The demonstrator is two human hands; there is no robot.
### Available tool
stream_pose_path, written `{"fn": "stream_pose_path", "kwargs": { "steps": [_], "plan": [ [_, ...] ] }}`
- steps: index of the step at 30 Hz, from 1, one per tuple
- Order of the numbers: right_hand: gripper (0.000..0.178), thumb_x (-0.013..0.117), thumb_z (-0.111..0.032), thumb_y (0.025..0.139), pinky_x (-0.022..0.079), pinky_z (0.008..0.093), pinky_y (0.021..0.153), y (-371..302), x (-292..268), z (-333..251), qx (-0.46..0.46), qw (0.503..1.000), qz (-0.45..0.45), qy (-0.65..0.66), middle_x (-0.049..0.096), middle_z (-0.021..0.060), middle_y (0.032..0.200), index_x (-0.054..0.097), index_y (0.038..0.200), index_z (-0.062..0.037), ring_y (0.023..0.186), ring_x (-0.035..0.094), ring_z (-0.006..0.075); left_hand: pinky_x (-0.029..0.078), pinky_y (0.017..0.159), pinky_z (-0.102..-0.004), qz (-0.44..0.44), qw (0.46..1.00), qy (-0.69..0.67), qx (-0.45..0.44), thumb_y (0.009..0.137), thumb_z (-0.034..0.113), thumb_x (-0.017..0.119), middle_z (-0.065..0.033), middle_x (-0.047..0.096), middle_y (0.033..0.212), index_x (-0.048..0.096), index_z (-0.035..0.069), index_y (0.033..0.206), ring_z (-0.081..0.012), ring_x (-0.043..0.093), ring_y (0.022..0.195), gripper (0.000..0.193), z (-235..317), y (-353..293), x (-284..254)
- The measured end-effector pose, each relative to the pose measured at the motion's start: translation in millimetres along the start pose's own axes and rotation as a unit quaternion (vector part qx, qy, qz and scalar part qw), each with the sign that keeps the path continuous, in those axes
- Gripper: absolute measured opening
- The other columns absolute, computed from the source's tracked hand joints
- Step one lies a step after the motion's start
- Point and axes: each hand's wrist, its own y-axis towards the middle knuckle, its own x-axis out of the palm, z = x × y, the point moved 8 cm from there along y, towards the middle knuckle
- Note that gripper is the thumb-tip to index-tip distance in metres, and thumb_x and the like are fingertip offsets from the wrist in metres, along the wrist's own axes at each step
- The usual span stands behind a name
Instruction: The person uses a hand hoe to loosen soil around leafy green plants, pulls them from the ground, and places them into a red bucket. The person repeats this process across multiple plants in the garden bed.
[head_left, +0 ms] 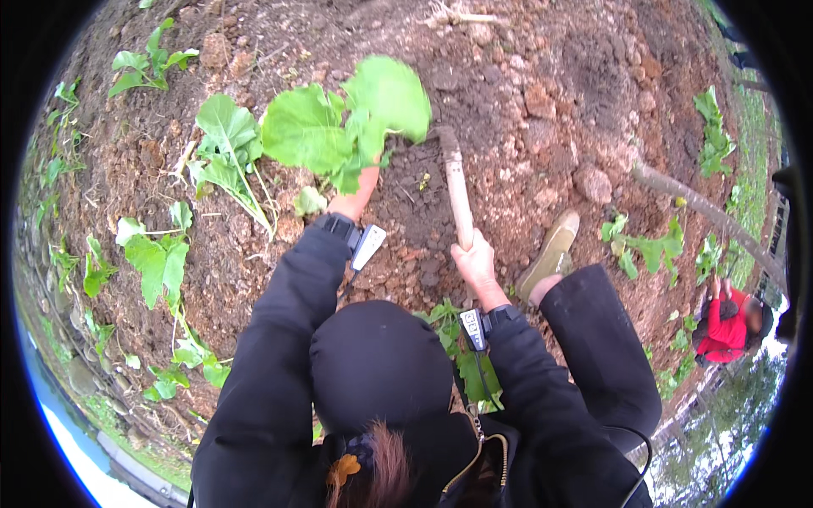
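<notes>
My right hand (476,261) is closed round the pale wooden handle of a hoe (457,190), whose dark head meets loose soil at the upper middle. To its left, my left hand (359,193) reaches under the broad green leaves of a leafy plant (315,131). Those leaves cover its fingers, so their grip cannot be made out. One upper leaf is smeared by motion. Farther left, an uprooted-looking seedling (229,148) with long pale stems lies on the soil. A small device is strapped at each wrist.
Wilted leafy plants (159,264) lie in rows along the left. More plants (652,247) lie at the right, near my shoe (550,254). Stones (592,183) dot the brown soil. A long pole (711,212) slants across the right, near a person in red (724,326).
</notes>
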Motion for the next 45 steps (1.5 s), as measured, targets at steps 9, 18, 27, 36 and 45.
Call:
{"fn": "stream_pose_path", "kwargs": {
  "steps": [9,18,27,36,45],
  "plan": [
    [0.032,0.064,-0.022,0.071,0.049,0.0417,0.069,7,-5,17,-0.019,1.000,0.001,0.005,0.061,0.0231,0.080,0.051,0.092,-0.0022,0.080,0.061,0.0388,0.044,0.082,-0.0401,-0.040,0.981,-0.184,0.040,0.080,0.027,0.064,-0.0114,0.061,0.101,0.058,0.007,0.108,-0.0302,0.057,0.093,0.035,-42,17,91],
    [0.030,0.064,-0.022,0.072,0.048,0.0422,0.065,-2,-9,7,-0.034,0.999,0.039,-0.006,0.060,0.0239,0.076,0.049,0.088,-0.0022,0.076,0.060,0.0403,0.040,0.090,-0.0376,-0.131,0.981,-0.140,-0.016,0.086,0.031,0.052,-0.0068,0.058,0.107,0.053,0.009,0.108,-0.0221,0.053,0.102,0.031,-62,20,115],
    [0.035,0.067,-0.022,0.073,0.049,0.0339,0.066,-50,-71,-12,-0.128,0.970,0.164,0.129,0.063,0.0168,0.075,0.056,0.096,0.0002,0.068,0.063,0.0215,0.046,0.076,-0.0316,-0.082,0.995,-0.041,0.049,0.085,0.029,0.055,-0.0050,0.056,0.098,0.050,0.007,0.104,-0.0177,0.055,0.087,0.029,-35,25,100],
    [0.029,0.065,-0.019,0.070,0.049,0.0341,0.063,-29,-30,5,0.100,0.990,0.004,0.099,0.060,0.0113,0.073,0.056,0.089,0.0006,0.065,0.060,0.0202,0.046,0.073,-0.0303,-0.140,0.967,-0.211,-0.033,0.086,0.027,0.054,-0.0037,0.057,0.100,0.049,0.009,0.109,-0.0162,0.055,0.087,0.030,-33,25,87],
    [0.033,0.062,-0.017,0.071,0.048,0.0344,0.072,-8,-23,-26,0.069,0.986,0.058,0.137,0.063,0.0168,0.082,0.057,0.096,0.0024,0.076,0.062,0.0248,0.047,0.070,-0.0291,-0.210,0.887,-0.353,-0.209,0.088,0.026,0.052,-0.0023,0.057,0.103,0.047,0.010,0.114,-0.0146,0.055,0.087,0.031,-20,4,63]
  ]
}}
